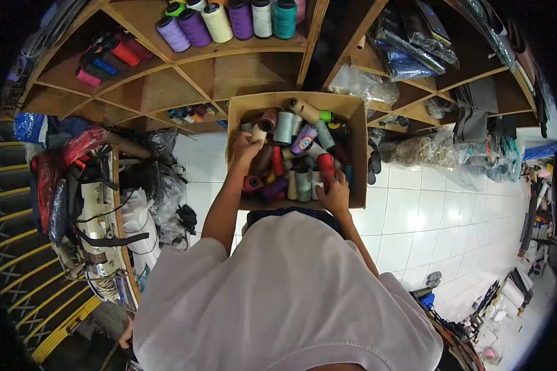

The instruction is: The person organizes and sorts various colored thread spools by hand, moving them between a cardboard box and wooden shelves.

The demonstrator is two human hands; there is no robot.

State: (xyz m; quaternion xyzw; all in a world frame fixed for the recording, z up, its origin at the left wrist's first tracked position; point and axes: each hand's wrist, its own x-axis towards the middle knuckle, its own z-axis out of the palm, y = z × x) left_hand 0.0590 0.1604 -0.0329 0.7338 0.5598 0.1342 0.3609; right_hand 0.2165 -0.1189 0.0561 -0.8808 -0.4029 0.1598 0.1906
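A cardboard box (359, 142) full of thread spools stands in front of my body. At its left side my left hand (246, 150) has its fingers closed round a cream thread spool (259, 133). Over the right part of the box, my right hand (335, 195) grips the lower end of a red thread spool (325, 164). Between the hands lie a pale grey-green spool (284, 128), a purple spool with a round label (304, 140) and several others, heaped at different angles. A tan spool (304, 110) leans near the far wall of the box.
Wooden shelves (241, 51) curve behind the box, with upright spools (218, 22) on top and plastic-wrapped packets (408, 46) at the right. A sewing machine (96, 216) stands at the left. White floor tiles (414, 204) extend right, beside bagged goods (439, 154).
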